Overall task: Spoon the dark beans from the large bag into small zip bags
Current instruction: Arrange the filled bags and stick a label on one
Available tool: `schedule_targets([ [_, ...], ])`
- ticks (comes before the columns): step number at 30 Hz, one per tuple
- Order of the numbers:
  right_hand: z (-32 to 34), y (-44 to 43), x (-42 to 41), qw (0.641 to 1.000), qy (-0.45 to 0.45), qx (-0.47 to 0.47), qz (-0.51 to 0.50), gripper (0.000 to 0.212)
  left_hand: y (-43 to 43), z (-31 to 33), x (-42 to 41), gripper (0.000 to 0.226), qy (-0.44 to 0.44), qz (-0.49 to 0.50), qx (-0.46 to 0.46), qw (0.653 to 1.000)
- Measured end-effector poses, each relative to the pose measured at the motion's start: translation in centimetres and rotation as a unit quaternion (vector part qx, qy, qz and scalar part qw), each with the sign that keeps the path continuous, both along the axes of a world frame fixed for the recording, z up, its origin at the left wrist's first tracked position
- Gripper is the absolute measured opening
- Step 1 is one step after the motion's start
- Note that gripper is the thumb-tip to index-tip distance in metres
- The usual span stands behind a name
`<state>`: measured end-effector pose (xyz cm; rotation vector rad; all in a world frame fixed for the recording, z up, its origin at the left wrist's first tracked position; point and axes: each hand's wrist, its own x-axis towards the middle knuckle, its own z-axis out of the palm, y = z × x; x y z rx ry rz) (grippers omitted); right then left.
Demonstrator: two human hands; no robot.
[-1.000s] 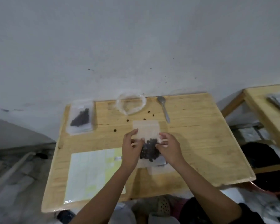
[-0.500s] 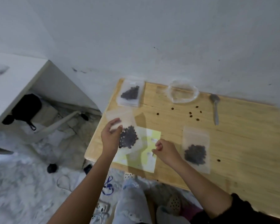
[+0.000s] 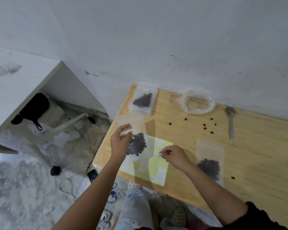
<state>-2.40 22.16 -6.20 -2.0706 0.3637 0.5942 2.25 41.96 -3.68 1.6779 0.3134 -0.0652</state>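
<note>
The left hand (image 3: 119, 143) grips the small bag (image 3: 133, 121) of beans (image 3: 137, 145) above the table (image 3: 256, 155) edge, so keep it upright; I cannot tell what the curled right hand (image 3: 175, 156) holds.

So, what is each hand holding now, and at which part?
The left hand pinches the small clear zip bag of dark beans at its left edge, above the beans. The right hand seems to pinch a tiny white bit, unidentifiable.

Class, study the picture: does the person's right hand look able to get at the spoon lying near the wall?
Probably yes. The spoon lies bare on the table beyond the right hand, with only loose beans between; but the hand seems to pinch a small white piece.
</note>
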Motion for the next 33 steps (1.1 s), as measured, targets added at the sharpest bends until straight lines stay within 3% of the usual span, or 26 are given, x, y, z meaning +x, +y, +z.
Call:
schedule_targets([
  [3, 2.1, -1.1, 1.3, 0.994, -0.013, 0.069, -0.083, 0.002, -1.3, 0.4, 0.9, 0.029, -0.003, -0.016, -0.009, 1.0],
  [9, 6.0, -3.0, 3.1, 0.959, -0.042, 0.182, -0.214, 0.008, -4.7, 1.3, 2.4, 0.029, -0.016, -0.073, -0.03, 0.997],
  [14, 8.6, -4.1, 4.2, 0.934, -0.068, 0.237, -0.257, 0.011, -7.4, 2.4, 3.6, 0.029, -0.026, -0.118, -0.052, 0.991],
  [23, 10.0, -4.2, 7.7, 0.939, -0.119, 0.167, -0.276, 0.01, -8.9, 4.0, 5.3, 0.045, -0.036, -0.254, -0.083, 0.963],
  [33, 9.7, -2.8, 10.1, 0.944, -0.164, 0.057, -0.28, 0.015, -8.5, 4.4, 7.6, 0.048, -0.013, -0.27, -0.136, 0.953],
])
